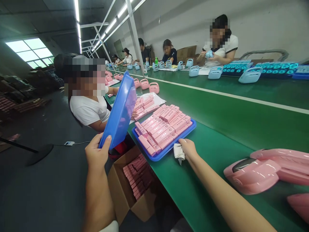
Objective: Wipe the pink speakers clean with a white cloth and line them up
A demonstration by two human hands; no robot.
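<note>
My left hand (pixel 98 150) grips the lower edge of a blue plastic tray (pixel 119 112), thumb on one side and fingers behind. That tray is tipped up almost on end, its inside facing right. A crumpled white cloth (pixel 179 152) hangs from the closed fingers of my right hand (pixel 188 149), which is right beside the near rim of a second blue tray (pixel 158 157). Rows of long pink plastic parts (pixel 161 129) with small markings fill this second tray, some lying on top of others.
Under the bench edge stands an open cardboard box (pixel 120 190) holding pink parts. Large glossy pink housings (pixel 256 170) lie at right on the green bench (pixel 217 145). A co-worker (pixel 89 109) sits at left. Light-blue cases (pixel 214 72) and other workers line the far side.
</note>
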